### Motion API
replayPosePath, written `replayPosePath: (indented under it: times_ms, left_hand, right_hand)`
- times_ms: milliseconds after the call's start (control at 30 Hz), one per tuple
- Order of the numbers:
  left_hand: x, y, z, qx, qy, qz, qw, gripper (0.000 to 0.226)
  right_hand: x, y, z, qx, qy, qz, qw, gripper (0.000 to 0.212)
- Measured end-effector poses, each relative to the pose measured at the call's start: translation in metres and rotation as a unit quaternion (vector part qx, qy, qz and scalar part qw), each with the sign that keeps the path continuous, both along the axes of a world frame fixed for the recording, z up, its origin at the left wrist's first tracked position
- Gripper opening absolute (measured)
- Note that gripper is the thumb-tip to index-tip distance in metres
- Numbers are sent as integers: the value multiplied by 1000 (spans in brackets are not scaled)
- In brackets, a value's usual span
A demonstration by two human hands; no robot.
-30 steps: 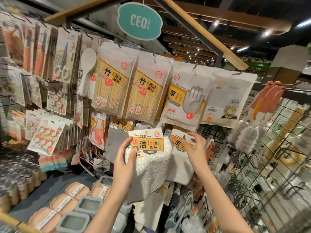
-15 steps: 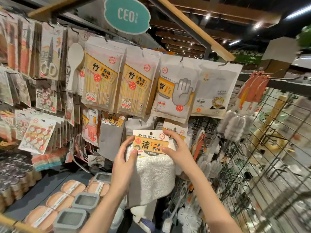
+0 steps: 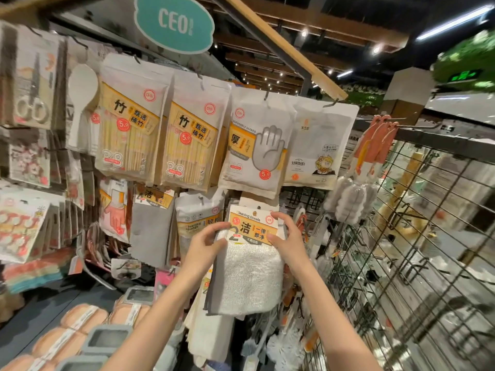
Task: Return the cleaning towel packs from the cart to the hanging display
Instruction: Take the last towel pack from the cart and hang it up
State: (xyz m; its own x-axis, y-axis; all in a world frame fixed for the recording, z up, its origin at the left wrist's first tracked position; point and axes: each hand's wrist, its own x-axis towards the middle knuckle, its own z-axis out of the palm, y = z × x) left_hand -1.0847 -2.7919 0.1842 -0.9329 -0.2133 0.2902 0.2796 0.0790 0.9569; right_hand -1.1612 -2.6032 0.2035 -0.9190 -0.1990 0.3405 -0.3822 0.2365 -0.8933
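A cleaning towel pack (image 3: pixel 249 279), white fluffy cloth under an orange and white header card, is held up against the lower row of the hanging display (image 3: pixel 270 199). My left hand (image 3: pixel 206 245) pinches the card's left edge. My right hand (image 3: pixel 288 242) pinches its right edge, fingers curled over the top corner. The card's top sits just below the disposable glove pack (image 3: pixel 257 151). Whether the card's hole is on a hook is hidden. Another cleaning towel pack (image 3: pixel 152 226), grey, hangs to the left. No cart is in view.
A cleaning sponge pack (image 3: pixel 199 218) hangs just left of the held pack. Bamboo chopstick packs (image 3: pixel 187 140) hang above. A black wire grid rack (image 3: pixel 417 236) with brushes stands at the right. Boxed containers (image 3: pixel 80 328) lie on the shelf below left.
Both hands moved the towel pack to the right and in toward the display. My right hand came from the hanging packs onto the card's right edge.
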Motion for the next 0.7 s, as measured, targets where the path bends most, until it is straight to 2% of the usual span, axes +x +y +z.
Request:
replayPosePath:
  times_ms: [233, 700]
  left_hand:
    - [-40, 8, -3, -39, -55, -33, 997, 43]
    - [-63, 13, -33, -27, -56, -39, 997, 49]
  right_hand:
    - [-32, 0, -4, 4, 1, -57, 998, 45]
    - [-49, -3, -29, 37, 17, -91, 995, 47]
